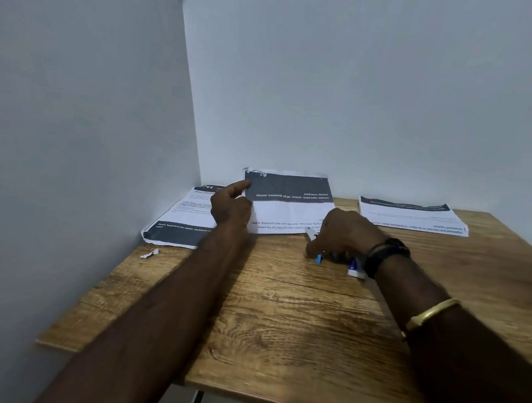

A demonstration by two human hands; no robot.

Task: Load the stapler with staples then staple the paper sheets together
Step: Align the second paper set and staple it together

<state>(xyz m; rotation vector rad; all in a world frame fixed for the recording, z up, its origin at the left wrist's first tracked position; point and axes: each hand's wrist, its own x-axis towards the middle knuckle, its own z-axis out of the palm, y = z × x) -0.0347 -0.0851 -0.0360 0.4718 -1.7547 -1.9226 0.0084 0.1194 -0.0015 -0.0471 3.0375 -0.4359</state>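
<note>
Right hand (pixel 344 230), centre-right of frame, is cupped over a small blue-and-dark stapler (pixel 338 258) on the bench (pixel 282 312); fingers curled down onto it — whether they actually clamp it I cannot tell. Stapler's long axis runs left-right, partly hidden under the wrist. Left hand (pixel 230 206) pinches the left edge of the middle paper sheets (pixel 289 203), forefinger raised. Sheets lie just beyond the stapler, toward the wall — right hand nearer. Bare bench in the lower frame gives room to draw both back.

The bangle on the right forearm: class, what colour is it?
Gold. The bangle shows best in the head view, up the forearm from the black wristband.
</note>
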